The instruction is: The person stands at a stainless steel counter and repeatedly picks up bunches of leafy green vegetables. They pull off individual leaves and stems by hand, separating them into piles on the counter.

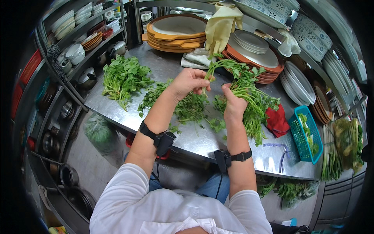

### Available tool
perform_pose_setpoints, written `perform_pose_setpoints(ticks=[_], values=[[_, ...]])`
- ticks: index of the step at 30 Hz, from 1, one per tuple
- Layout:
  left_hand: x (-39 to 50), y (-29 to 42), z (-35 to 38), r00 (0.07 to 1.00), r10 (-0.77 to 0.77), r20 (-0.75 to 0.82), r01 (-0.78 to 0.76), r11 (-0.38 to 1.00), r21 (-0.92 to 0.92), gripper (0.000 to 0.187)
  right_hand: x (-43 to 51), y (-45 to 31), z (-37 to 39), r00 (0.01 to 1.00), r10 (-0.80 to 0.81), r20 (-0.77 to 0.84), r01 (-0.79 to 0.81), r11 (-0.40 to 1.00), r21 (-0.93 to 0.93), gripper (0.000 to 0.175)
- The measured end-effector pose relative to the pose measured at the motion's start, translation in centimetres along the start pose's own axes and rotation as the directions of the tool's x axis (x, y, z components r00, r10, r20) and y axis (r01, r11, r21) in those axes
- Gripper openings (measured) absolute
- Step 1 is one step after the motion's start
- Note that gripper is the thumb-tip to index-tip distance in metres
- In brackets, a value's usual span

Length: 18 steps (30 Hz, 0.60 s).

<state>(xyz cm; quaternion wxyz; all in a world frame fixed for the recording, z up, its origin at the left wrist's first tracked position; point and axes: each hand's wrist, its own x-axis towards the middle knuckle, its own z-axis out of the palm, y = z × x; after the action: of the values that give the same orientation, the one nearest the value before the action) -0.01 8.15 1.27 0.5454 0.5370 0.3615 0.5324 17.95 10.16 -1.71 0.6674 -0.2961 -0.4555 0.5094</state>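
My left hand (pixel 191 82) pinches the stems of a few herb sprigs (pixel 214 67) between thumb and fingers. The sprigs look like coriander and arch toward the right. Close beside it, my right hand (pixel 235 102) grips a thick bunch of the same leafy herb (pixel 248 87), whose stems and leaves spread to the right. Below and between my hands, loose leaves and thin stems (pixel 190 106) lie scattered on the stainless steel table (pixel 187 137). Farther left rests a fuller heap of the herb (pixel 125 76), stems pointing toward me. My palms and some fingers are hidden.
Stacked orange oval dishes (pixel 175 35), a rubber glove (pixel 222 26) and red-brown dishes (pixel 260 58) line the back. To the right are a red cloth (pixel 277 121), a purple tie (pixel 282 149) and a teal basket (pixel 306 134) of greens. A filled plastic bag (pixel 100 131) stands on the floor.
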Motion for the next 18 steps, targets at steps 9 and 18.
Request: perform_pose_setpoints(ticks=[9,18], values=[[-0.2,0.4,-3.1,0.983,0.173,-0.057,-0.176,0.828,-0.531,0.026,-0.5,0.4,0.6,0.991,0.134,0.027,-0.132,0.99,-0.053,0.026],[-0.9,3.0,-4.1,0.972,0.18,-0.15,-0.233,0.807,-0.543,0.027,-1.5,1.0,1.0,0.864,0.291,0.41,-0.138,0.921,-0.364,0.024]])
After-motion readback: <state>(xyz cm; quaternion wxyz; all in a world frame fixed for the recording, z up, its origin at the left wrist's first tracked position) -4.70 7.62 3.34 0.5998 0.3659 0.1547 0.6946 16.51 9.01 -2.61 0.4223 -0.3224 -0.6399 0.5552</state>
